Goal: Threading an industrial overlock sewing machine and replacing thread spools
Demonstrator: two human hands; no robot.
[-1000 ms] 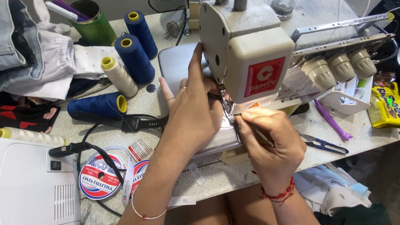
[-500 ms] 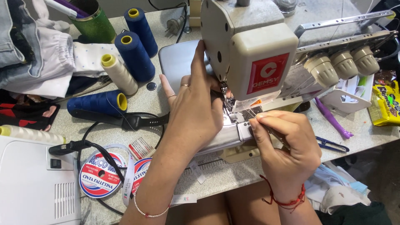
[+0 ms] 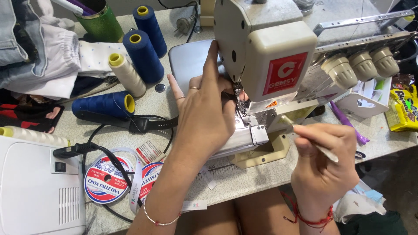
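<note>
Fingers (image 3: 213,65) on the left hand (image 3: 204,117) are stretched out flat and loose, index pointing up along the side of the cream sewing machine (image 3: 265,52), with the hand resting over the shiny metal plate (image 3: 237,139) right by the needle area; can't tell if they're pinching anything underneath. Right hand (image 3: 322,169) sits to the right and nearer, fingers closed around thin metal tweezers (image 3: 305,137), tips aimed up-left toward the machine but not touching it. Everything's on a speckled grey bench (image 3: 148,100) that's pretty cluttered: three upright thread cones at the far left, two dark blue (image 3: 143,54) and one cream cone (image 3: 126,74), plus another blue cone lying on its side (image 3: 104,104). A green glittery cup (image 3: 102,24) stands far left next to a pile of folded clothes (image 3: 39,61). Near left there's a white boxy device (image 3: 35,191), a black cable (image 3: 104,148) looping across, and two rolls of elastic tape (image 3: 106,178). Over on the right, three beige tension knobs (image 3: 361,65) stick out of the machine, a purple tool (image 3: 348,124) lies below them, and a yellow snack bag (image 3: 402,109) is at the edge. Bare knees show below the bench edge.
</note>
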